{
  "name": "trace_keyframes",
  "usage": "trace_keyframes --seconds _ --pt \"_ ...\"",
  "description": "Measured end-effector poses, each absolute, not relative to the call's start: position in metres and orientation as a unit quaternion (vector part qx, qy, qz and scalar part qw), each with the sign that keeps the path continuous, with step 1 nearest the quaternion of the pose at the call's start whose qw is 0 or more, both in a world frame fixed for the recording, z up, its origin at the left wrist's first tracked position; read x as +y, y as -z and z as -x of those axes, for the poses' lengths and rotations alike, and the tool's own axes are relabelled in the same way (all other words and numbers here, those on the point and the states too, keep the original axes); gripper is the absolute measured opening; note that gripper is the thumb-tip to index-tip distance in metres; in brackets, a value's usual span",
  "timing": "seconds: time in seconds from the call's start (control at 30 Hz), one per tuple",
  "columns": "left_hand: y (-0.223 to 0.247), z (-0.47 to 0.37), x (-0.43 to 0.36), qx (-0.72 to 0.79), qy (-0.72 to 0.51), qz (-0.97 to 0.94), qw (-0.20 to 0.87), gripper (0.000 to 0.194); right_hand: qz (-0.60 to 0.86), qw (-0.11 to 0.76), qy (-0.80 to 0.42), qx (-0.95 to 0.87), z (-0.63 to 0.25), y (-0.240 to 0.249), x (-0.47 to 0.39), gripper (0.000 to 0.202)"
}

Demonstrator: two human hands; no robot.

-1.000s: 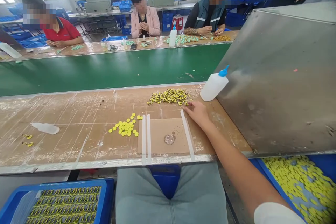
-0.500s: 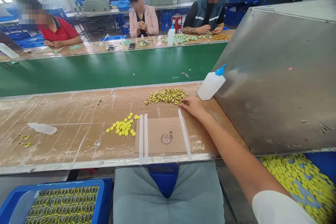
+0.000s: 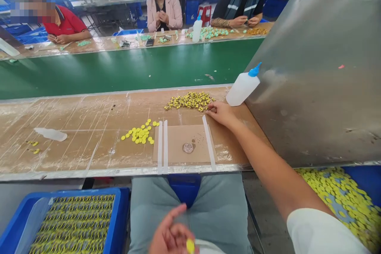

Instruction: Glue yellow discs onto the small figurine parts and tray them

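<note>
My right hand (image 3: 220, 113) rests at the right end of a pile of small yellow-and-dark pieces (image 3: 190, 101). Its fingers are bent together, and what lies between them is hidden. Low in the view, over my lap, is my left hand (image 3: 172, 232), slightly blurred. It has the index finger stretched out and the other fingers curled around a yellow disc (image 3: 190, 245). A loose group of yellow discs (image 3: 139, 133) lies left of a taped cardboard sheet (image 3: 175, 154). On that sheet sits a small round clear dish (image 3: 188, 148).
A white squeeze bottle (image 3: 242, 89) leans against a large metal box (image 3: 321, 79) on the right. A blue tray (image 3: 119, 210) of yellow pieces stands lower left; a bin of yellow discs (image 3: 336, 194) is lower right. Co-workers sit beyond the green belt (image 3: 133, 67).
My left hand has come into view from below with a yellow disc. My right hand stays at the edge of the pile. The camera view has tilted down slightly.
</note>
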State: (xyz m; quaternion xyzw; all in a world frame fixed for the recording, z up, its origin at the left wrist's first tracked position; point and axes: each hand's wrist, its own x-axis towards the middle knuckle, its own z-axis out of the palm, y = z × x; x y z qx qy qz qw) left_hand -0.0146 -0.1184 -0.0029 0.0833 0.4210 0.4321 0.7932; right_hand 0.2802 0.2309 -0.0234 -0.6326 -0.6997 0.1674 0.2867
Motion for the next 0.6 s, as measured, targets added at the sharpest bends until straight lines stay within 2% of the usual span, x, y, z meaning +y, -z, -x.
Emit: trace_keyframes --seconds 0.03,0.2,0.43,0.6 --pt "0.005 0.017 -0.109 0.441 -0.450 -0.090 0.771 0.065 0.635 0.281 -0.170 -0.700 -0.281 0.025 0.232 0.020" --pt "0.004 0.033 -0.071 0.433 -0.522 -0.107 0.727 0.062 0.640 0.260 -0.183 -0.700 -0.287 0.031 0.235 0.023" --pt "-0.002 0.034 -0.062 0.418 -0.543 -0.116 0.719 0.049 0.625 0.288 -0.179 -0.703 -0.292 0.018 0.219 0.023" --pt "0.006 0.038 -0.058 0.445 -0.561 -0.103 0.691 0.032 0.610 0.329 -0.197 -0.693 -0.289 0.017 0.205 0.019"
